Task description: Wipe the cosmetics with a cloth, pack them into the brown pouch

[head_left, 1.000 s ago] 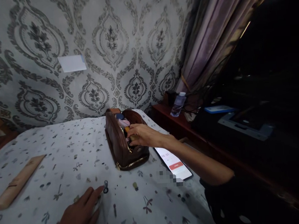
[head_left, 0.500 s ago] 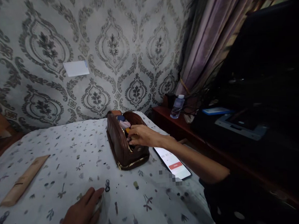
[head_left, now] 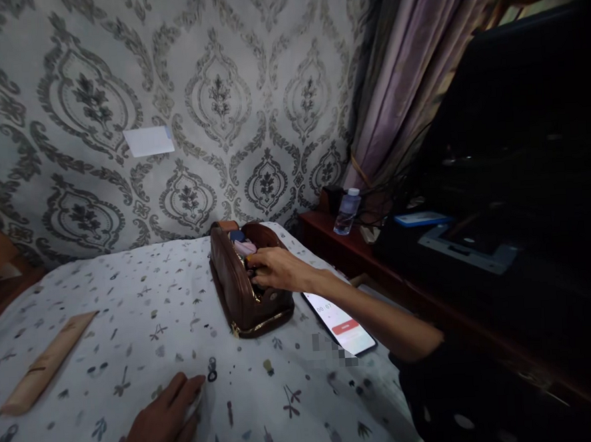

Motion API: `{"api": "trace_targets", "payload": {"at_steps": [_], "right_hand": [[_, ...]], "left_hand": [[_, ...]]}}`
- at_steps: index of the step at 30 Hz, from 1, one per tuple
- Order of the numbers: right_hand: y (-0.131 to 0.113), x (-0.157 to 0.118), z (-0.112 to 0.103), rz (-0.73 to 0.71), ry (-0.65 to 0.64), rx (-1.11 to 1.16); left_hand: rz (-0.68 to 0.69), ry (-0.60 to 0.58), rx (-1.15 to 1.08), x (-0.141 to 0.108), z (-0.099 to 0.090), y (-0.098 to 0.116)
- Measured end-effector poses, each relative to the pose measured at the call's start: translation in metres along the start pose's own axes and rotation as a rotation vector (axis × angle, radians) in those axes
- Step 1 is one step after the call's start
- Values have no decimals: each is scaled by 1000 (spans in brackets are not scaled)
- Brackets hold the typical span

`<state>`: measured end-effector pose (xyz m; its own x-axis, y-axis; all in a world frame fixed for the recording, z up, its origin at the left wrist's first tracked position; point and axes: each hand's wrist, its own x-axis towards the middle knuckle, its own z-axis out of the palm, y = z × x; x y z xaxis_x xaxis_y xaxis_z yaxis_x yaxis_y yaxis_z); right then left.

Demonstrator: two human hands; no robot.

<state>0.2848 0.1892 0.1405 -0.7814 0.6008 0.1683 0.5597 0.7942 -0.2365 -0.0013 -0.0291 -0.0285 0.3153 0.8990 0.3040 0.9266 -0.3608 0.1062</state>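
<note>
A brown leather bag (head_left: pixel 239 284) with gold zips stands unzipped on a patterned white sheet (head_left: pixel 170 302). Inside it show a pink item (head_left: pixel 246 248) and a dark blue one (head_left: pixel 236 236). My right hand (head_left: pixel 273 269) reaches into the bag's opening, fingers bent; what its fingertips touch is hidden. Near the front edge my left hand (head_left: pixel 162 416) rests with its fingers curled round something pale and small, too hidden to name. A lit phone (head_left: pixel 339 322) lies right of the bag, beneath my right forearm. At the left lies a beige tube (head_left: pixel 48 363).
A clear bottle (head_left: pixel 347 212) stands on a dark red ledge (head_left: pixel 320 226) at the right, near cables and a blue-edged item (head_left: pixel 422 219). The patterned wall (head_left: pixel 219 119) rises behind the bag. A purple curtain (head_left: pixel 397 75) hangs at the right.
The view has shifted slightly. My right hand remains in the bag's opening, with its fingers slightly moved. My left hand looks about the same.
</note>
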Motion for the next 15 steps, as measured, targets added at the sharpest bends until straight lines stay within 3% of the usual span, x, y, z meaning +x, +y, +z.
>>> {"api": "trace_targets", "payload": {"at_steps": [5,11,15], "right_hand": [[-2,1,2,63,24,-28],[-3,0,1,19,47,-22],[-1,-4,-1,25,127,21]], "left_hand": [[-54,-9,-57,2,-2,3],[-27,26,-38,1,1,1],[-45,46,-18,0,-1,3]]}}
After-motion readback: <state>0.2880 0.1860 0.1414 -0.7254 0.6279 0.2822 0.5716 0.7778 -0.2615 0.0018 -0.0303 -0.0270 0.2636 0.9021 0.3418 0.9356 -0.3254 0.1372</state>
